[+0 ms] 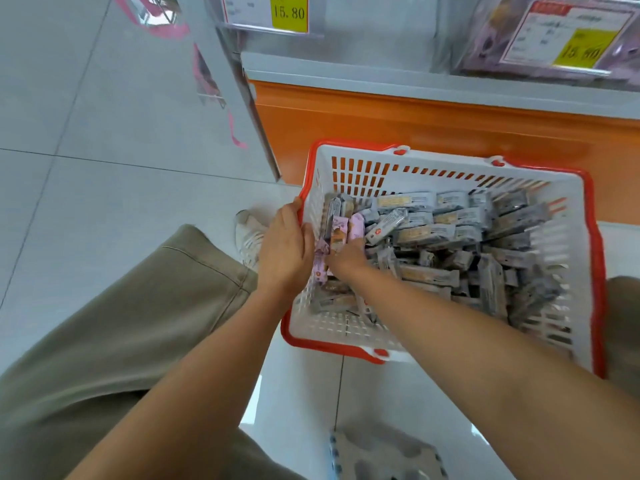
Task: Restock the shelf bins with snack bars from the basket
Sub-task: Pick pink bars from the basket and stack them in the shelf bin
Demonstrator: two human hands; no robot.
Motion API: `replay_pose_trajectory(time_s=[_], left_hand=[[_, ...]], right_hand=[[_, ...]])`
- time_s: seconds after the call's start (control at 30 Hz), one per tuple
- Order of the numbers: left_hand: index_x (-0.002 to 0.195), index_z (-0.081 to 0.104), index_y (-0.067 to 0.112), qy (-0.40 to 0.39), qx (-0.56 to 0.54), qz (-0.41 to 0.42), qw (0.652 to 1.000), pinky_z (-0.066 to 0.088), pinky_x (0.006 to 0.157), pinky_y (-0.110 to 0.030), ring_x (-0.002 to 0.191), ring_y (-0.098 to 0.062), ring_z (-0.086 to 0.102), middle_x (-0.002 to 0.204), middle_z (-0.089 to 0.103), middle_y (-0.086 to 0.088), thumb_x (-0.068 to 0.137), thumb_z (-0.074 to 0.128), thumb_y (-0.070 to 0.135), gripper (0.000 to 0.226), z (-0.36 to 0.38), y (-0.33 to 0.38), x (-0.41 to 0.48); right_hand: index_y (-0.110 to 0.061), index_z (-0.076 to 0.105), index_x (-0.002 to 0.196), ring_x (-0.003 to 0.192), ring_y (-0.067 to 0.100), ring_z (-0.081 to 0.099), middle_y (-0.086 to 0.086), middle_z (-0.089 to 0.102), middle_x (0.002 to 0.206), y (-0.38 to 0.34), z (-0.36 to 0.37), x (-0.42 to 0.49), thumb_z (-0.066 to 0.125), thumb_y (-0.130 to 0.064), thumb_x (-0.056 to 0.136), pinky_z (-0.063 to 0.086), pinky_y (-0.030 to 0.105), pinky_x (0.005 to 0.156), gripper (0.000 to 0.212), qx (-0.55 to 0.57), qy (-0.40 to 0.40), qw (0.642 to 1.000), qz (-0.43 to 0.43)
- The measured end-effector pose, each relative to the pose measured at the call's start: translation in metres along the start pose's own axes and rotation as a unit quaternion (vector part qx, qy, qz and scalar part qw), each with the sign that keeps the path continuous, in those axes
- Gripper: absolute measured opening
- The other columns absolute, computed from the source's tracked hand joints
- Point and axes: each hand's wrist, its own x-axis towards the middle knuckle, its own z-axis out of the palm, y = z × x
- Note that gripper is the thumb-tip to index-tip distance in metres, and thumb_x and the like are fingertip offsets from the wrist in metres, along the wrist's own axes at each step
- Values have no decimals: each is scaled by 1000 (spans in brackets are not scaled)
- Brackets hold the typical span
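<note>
Snack bars (339,230), pink-wrapped, bunched in the left hand (285,247); right hand (346,259) digs the basket (596,265), grip hidden, so keep wrappers aligned.

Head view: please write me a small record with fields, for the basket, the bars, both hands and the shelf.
basket: white, red rim, on the floor before the shelf
grey bars: loose heap filling the basket
pink bars: a few, at the basket's left wall
left hand: holds the pink bars in a bunch
right hand: in the basket, touches the pink bars; grip unclear
shelf: orange base, price tags reading 15.80 above
</note>
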Motion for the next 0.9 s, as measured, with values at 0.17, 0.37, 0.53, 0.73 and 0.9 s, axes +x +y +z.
replay_pose_trajectory(time_s=[0.17,0.37,0.53,0.73,0.9], left_hand=[[134,39,7,-9,-8,5,1000,43,79,-36,102,-25,55,121,56,-11,102,37,22,36,-3,1,-1],[128,42,7,-13,13,11,1000,37,73,-31,97,-22,53,118,56,-10,100,39,18,31,-9,4,0],[134,39,8,-46,84,-6,995,44,86,-34,111,-24,49,131,48,-10,94,46,14,41,-16,11,6],[146,35,13,-83,155,85,981,28,113,-42,140,-27,28,154,31,-8,94,53,25,57,-33,52,9],[127,52,13,-226,35,108,968,44,88,-33,110,-29,56,113,64,-8,94,58,34,39,-30,116,4]], right_hand=[[-1,8,150,127,33,49,18,41,145,6,6,5,69,-21,89,45,36,101,89,26,41,999,13],[-9,41,141,111,26,61,14,57,132,12,4,6,69,-14,84,49,25,73,63,86,40,995,-14],[-9,54,121,94,21,58,8,59,110,0,-47,-19,62,-21,92,45,27,79,33,48,24,997,-48],[-20,63,96,102,20,54,-2,57,108,-16,-137,-67,56,-17,93,46,39,97,8,-12,20,977,-211],[-20,67,100,99,14,53,0,53,122,-27,-202,-121,55,-9,93,45,22,80,18,-50,-38,950,-307]])
